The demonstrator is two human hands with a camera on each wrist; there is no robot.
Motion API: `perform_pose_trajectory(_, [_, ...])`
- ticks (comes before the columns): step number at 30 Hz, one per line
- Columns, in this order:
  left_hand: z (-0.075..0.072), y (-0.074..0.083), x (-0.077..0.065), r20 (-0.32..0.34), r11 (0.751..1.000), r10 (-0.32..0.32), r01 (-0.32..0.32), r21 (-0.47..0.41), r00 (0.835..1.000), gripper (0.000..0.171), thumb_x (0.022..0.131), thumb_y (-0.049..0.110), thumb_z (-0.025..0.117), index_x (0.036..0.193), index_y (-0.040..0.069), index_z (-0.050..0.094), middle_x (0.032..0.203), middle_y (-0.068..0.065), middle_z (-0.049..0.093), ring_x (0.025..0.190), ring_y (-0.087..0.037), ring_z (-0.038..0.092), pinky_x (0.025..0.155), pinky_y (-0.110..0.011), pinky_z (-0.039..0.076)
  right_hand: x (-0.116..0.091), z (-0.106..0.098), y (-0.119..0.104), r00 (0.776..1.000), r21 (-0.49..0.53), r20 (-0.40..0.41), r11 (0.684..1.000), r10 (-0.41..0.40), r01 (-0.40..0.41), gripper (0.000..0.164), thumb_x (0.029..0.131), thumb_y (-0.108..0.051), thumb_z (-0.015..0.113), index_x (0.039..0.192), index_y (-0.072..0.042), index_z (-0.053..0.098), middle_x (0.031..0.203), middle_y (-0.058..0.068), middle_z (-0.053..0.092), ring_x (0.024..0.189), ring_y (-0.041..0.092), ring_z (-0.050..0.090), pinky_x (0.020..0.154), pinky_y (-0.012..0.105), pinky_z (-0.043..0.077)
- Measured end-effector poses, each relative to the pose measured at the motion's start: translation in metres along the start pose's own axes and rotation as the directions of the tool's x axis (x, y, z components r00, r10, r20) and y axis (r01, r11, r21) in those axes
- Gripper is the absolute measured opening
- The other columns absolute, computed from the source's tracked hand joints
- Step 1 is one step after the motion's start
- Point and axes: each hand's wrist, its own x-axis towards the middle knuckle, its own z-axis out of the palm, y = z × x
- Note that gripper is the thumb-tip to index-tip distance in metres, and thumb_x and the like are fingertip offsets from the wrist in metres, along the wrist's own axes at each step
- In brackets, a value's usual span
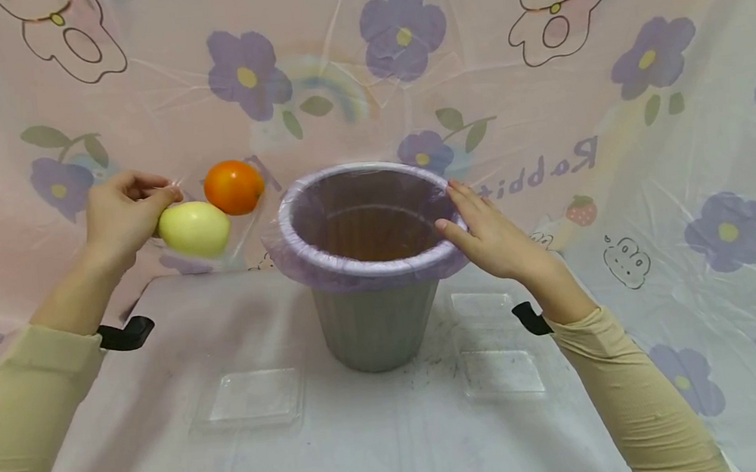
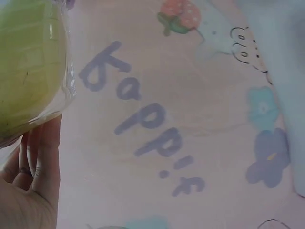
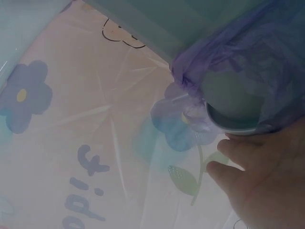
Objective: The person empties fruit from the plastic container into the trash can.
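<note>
My left hand (image 1: 126,215) is raised on the left and pinches a clear plastic package (image 2: 69,86) with fingers and thumb. Through the plastic show a pale yellow-green oval fruit (image 1: 195,231) and a glossy orange-red round fruit (image 1: 234,187). In the middle stands a grey bin (image 1: 376,323), upright, lined with a thin purple plastic bag (image 1: 292,263) folded over its rim. My right hand (image 1: 497,236) rests on the bin's right rim, fingers fairly straight, thumb pointing toward the opening. In the right wrist view, the thumb and fingers are right at the rim.
On the white-covered table (image 1: 344,452), a clear plastic tray (image 1: 253,396) lies left of the bin and another clear plastic tray (image 1: 500,372) right of it. Behind hangs a pink patterned sheet (image 1: 329,13). Dark specks dot the table near the bin's base.
</note>
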Motion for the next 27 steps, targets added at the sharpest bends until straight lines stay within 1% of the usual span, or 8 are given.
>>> perform_pose_trajectory(7, [0.006,0.026,0.008,0.021,0.996,0.035,-0.033,-0.085,0.999,0.011,0.096,0.014,0.073,0.104,0.009,0.068,0.078,0.013,0.072,0.065,-0.002,0.069,0.051,-0.020,0.057,0.001,0.000,0.001,1.000,0.007,-0.004,1.000,-0.003,0.003,0.085,0.109,-0.059,0.031,0.164,0.004,0.014,0.173,0.019,0.009,0.161,0.034,0.004,0.129,0.056,0.005])
perform_pose_trajectory(12, [0.017,0.047,0.009,0.030,0.987,0.050,-0.044,-0.153,0.998,0.009,0.095,0.010,0.074,0.103,0.009,0.069,0.079,0.010,0.073,0.066,-0.003,0.071,0.051,-0.020,0.057,0.001,0.000,0.001,1.000,0.007,-0.007,1.000,-0.007,0.007,0.085,0.110,-0.058,0.031,0.164,0.005,0.015,0.173,0.019,0.009,0.161,0.034,0.004,0.129,0.056,0.005])
perform_pose_trajectory(15, [0.026,0.058,0.010,0.037,0.982,0.058,-0.050,-0.184,0.998,0.011,0.095,0.009,0.074,0.105,0.008,0.069,0.079,0.008,0.073,0.067,-0.004,0.071,0.052,-0.020,0.057,0.001,0.001,0.001,1.000,0.005,-0.010,1.000,-0.006,0.007,0.084,0.110,-0.058,0.032,0.163,0.005,0.015,0.173,0.019,0.010,0.161,0.035,0.005,0.129,0.056,0.005])
perform_pose_trajectory(23, [0.054,0.080,0.014,0.050,0.968,0.121,-0.107,-0.225,0.991,0.008,0.094,0.007,0.074,0.101,0.007,0.071,0.078,0.007,0.073,0.065,-0.005,0.068,0.050,-0.018,0.056,0.001,0.001,0.000,1.000,0.012,-0.011,1.000,-0.007,0.007,0.085,0.110,-0.058,0.032,0.163,0.006,0.016,0.173,0.019,0.010,0.160,0.036,0.005,0.129,0.057,0.005])
perform_pose_trajectory(27, [0.071,0.089,0.016,0.042,0.961,0.171,-0.157,-0.228,0.984,0.008,0.092,0.007,0.075,0.100,0.005,0.073,0.077,0.007,0.072,0.067,-0.006,0.067,0.052,-0.017,0.056,0.001,0.001,0.001,1.000,0.013,-0.015,1.000,-0.012,0.012,0.086,0.109,-0.059,0.032,0.163,0.006,0.016,0.173,0.020,0.010,0.160,0.036,0.005,0.128,0.057,0.005])
